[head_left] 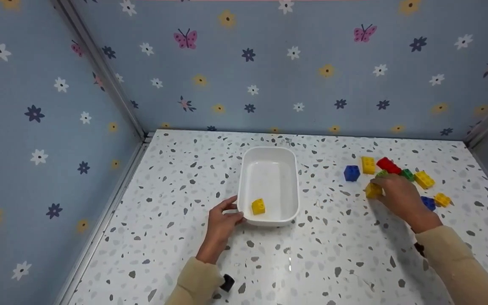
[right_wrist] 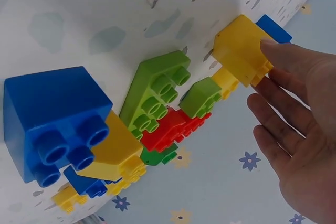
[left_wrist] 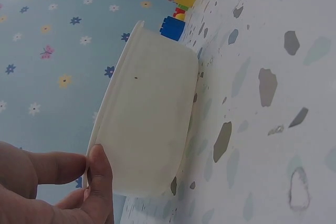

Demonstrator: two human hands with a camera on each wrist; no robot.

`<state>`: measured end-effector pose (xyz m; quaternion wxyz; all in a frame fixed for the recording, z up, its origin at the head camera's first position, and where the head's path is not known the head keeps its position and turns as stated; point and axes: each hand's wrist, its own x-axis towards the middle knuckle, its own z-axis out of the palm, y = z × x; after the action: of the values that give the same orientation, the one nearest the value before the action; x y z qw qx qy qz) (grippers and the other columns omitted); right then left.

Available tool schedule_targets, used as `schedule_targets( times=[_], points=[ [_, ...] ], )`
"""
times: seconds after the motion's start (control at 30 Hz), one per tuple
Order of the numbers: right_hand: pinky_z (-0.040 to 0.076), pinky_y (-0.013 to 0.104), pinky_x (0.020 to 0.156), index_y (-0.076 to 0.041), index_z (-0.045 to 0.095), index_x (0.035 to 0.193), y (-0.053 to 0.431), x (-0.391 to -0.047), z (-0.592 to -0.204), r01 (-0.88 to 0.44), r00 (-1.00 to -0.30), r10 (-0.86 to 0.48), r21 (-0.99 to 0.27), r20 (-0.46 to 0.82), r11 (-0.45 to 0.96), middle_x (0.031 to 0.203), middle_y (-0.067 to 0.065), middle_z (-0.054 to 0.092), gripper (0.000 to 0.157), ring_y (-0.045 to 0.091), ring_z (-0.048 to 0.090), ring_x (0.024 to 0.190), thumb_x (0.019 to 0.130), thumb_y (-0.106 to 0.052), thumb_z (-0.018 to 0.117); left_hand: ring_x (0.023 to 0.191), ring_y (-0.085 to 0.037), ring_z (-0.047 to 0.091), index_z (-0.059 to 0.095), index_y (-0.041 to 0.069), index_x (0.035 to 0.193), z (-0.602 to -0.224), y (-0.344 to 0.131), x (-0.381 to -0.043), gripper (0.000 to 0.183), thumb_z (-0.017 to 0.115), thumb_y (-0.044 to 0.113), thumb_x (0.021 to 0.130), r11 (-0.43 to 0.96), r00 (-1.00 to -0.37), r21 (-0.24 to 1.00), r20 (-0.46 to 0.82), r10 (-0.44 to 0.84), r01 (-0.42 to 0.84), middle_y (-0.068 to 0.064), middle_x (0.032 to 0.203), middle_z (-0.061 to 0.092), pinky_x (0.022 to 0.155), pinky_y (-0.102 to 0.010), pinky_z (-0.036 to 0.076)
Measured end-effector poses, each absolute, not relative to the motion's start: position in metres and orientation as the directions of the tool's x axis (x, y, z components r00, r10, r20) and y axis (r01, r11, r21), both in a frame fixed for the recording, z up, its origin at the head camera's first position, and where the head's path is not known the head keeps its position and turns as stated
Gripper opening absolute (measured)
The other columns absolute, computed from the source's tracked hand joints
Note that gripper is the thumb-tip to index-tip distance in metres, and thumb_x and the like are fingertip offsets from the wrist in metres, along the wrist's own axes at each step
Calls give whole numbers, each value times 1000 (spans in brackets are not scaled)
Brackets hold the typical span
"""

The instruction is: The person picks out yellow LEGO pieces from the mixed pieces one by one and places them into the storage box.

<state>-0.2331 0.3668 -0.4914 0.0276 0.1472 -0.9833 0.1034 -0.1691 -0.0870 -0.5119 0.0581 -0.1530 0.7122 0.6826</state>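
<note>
A white plastic container (head_left: 269, 180) stands in the middle of the table, with one yellow building block (head_left: 258, 206) in its near left corner. My left hand (head_left: 222, 222) pinches the container's rim at that corner between thumb and fingers; the left wrist view shows the container's outer wall (left_wrist: 149, 108). Over on the right, my right hand (head_left: 400, 199) pinches another yellow block (right_wrist: 239, 48) with thumb and fingertips. Around that hand lie a blue block (head_left: 352, 173), a yellow block (head_left: 368, 165), red pieces (head_left: 389, 165) and a light green block (right_wrist: 155, 90).
Beyond the right hand are a dark green block (head_left: 407, 174), a yellow block (head_left: 424, 180), a second blue block (head_left: 428, 203) and a small yellow block (head_left: 442, 200). Flower-patterned panels (head_left: 269, 84) border the speckled table (head_left: 176, 182) at the back and sides.
</note>
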Motion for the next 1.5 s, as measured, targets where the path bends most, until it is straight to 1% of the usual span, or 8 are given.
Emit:
schedule_targets(
  times=[0.13, 0.3, 0.5, 0.87, 1.13, 1.37, 1.5],
  points=[
    [56, 64, 98, 9, 73, 121, 367, -233, -492, -285, -958, -273, -203, 87, 937, 111, 26, 74, 38, 45, 66, 103, 84, 9, 83, 94, -25, 69, 57, -3, 148, -512, -87, -169, 55, 66, -10, 94, -2, -948, 957, -287, -134, -290, -23, 128, 58, 86, -31, 65],
    [57, 64, 98, 10, 73, 120, 368, -235, -492, -284, -958, -270, -208, 94, 936, 112, 28, 73, 36, 47, 66, 103, 85, 11, 81, 88, -22, 68, 57, -4, 147, -512, -87, -169, 55, 66, -11, 93, -23, -950, 960, -281, -138, -280, -24, 126, 58, 84, -31, 65],
    [56, 64, 98, 10, 73, 120, 370, -235, -492, -280, -960, -268, -215, 81, 936, 112, 28, 73, 35, 47, 65, 104, 86, 10, 80, 90, -21, 67, 58, 0, 148, -511, -86, -169, 55, 67, -8, 94, 25, -945, 954, -294, -147, -300, -22, 128, 59, 88, -30, 65],
    [55, 65, 101, 8, 73, 122, 363, -236, -482, -274, -962, -264, -208, 74, 939, 115, 27, 73, 37, 47, 65, 107, 85, 9, 81, 93, -22, 69, 58, 1, 149, -513, -87, -169, 54, 66, -5, 96, 63, -948, 953, -287, -138, -297, -22, 129, 60, 90, -31, 64],
    [58, 62, 98, 8, 75, 119, 346, -240, -470, -332, -941, -313, -183, 127, 925, 111, 25, 74, 38, 45, 68, 104, 82, 12, 84, 93, -21, 68, 58, 2, 149, -512, -88, -169, 54, 66, -4, 96, 60, -946, 950, -296, -133, -305, -21, 129, 59, 89, -30, 64],
    [60, 59, 95, 9, 76, 115, 327, -244, -460, -402, -911, -377, -151, 166, 903, 108, 26, 75, 34, 45, 68, 102, 82, 11, 84, 95, -26, 69, 56, -3, 149, -513, -87, -170, 56, 66, -9, 94, 20, -948, 956, -287, -140, -292, -23, 126, 59, 86, -31, 65],
    [61, 57, 95, 7, 77, 115, 314, -246, -453, -429, -898, -402, -152, 180, 890, 110, 24, 75, 33, 44, 67, 104, 82, 9, 84, 93, -23, 69, 58, -1, 148, -512, -86, -171, 55, 66, -8, 95, 36, -943, 951, -299, -148, -307, -21, 126, 59, 86, -30, 65]
  ],
)
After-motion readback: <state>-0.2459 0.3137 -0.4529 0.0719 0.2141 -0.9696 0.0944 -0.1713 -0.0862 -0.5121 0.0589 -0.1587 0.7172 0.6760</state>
